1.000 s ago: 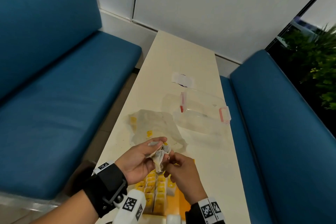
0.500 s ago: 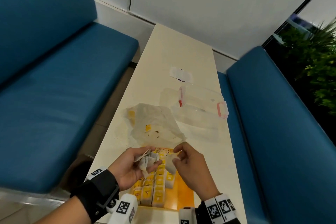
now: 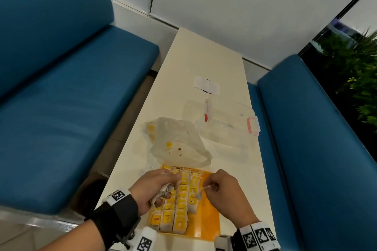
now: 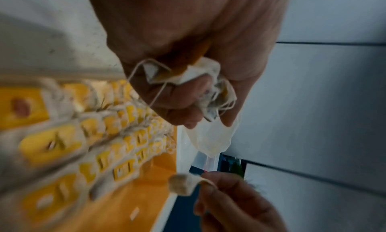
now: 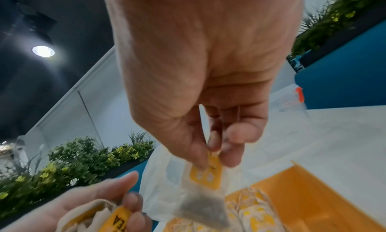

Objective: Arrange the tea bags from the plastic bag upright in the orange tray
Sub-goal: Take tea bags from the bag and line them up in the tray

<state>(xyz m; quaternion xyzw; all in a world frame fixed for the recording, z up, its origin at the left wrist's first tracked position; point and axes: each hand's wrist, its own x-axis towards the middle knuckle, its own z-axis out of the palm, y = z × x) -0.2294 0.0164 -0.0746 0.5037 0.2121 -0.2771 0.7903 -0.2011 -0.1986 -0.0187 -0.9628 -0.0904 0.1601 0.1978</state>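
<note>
Pinching one tea bag (image 5: 201, 204) by its yellow tag: right hand (image 3: 225, 193), thumb and fingertips closed on the tag, bag hanging below over the orange tray (image 3: 208, 220). Clutching a crumpled bunch of tea bags (image 4: 200, 80) with loose strings: left hand (image 3: 152, 189), fingers curled tight round them, held above the tray's left side. Three rows of tea bags already standing upright in the tray (image 3: 179, 204), yellow tags up, filling its left part; right part bare orange. Plastic bag (image 3: 177, 142) lying slack on the tabletop (image 3: 204, 57) just beyond the tray, a few yellow tags showing through. Clear lidded box with pink clasps (image 3: 226, 122) further back to the right, beside the bag. Small white packet (image 3: 207, 85) beyond that. Blue benches either side.
</note>
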